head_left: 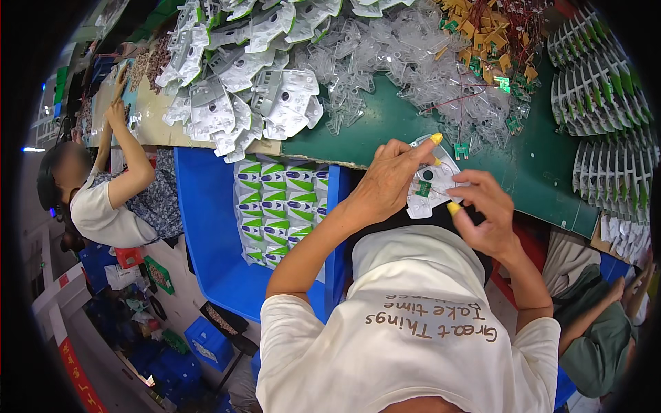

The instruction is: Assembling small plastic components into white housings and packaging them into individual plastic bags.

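Note:
A white plastic shell (444, 180) is held over the front edge of the green table, its inner side up. A small green circuit board (425, 188) sits in it, beside a dark round hole. My left hand (389, 180) grips the shell's left and top edge, with yellow finger covers on two fingertips. At its right edge my right hand (487, 210) has thumb and fingers apart, close to the shell; a yellow cover is on the thumb. Whether those fingertips touch the shell or hold something tiny, I cannot make out.
Piled white-and-green shells (286, 96), clear plastic parts (413, 62) and yellow pieces with red wires (485, 31) cover the far table. Shells stand stacked (602, 96) at right. A blue bin (213, 268) of packed green-white pieces stands left. Other people (113, 199) sit at both sides.

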Available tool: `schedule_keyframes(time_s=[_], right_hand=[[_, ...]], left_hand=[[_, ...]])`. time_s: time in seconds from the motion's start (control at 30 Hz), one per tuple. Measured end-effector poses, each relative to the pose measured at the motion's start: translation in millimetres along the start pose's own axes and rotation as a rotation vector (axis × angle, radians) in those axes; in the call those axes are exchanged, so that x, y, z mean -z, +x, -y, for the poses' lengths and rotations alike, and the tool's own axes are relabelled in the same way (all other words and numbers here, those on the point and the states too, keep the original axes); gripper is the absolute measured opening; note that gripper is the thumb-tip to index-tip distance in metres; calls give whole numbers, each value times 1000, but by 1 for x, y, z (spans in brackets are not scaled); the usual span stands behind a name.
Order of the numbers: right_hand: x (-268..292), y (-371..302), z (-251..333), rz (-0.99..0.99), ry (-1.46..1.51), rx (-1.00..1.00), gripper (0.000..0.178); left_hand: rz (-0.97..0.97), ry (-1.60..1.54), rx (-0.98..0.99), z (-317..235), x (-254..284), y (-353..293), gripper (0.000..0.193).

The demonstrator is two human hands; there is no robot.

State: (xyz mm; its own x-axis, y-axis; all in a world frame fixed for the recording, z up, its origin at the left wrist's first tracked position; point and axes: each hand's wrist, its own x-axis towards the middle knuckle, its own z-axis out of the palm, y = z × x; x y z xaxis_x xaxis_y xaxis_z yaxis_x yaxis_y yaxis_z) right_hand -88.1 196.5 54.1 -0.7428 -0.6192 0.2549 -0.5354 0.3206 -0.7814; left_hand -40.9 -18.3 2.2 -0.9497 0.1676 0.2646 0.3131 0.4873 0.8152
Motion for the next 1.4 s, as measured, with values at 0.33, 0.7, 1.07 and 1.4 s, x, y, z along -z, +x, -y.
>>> schedule_keyframes(time_s=[0.33, 0.7, 1.07, 1.4], right_hand=[[0, -22, -29, -82, 88, -245, 22], [224, -52, 17, -963, -122, -122, 20], [381, -28, 0, -1056, 204, -180, 23], [380, -15, -12, -989, 82, -320, 20]], left_hand=[[-99, -1, -50, 3, -5, 8, 48], [-215, -19, 87, -14, -7, 47, 16], [-77, 4, -3, -14, -32, 54, 14], [-76, 57, -59, -17, -33, 55, 14]])
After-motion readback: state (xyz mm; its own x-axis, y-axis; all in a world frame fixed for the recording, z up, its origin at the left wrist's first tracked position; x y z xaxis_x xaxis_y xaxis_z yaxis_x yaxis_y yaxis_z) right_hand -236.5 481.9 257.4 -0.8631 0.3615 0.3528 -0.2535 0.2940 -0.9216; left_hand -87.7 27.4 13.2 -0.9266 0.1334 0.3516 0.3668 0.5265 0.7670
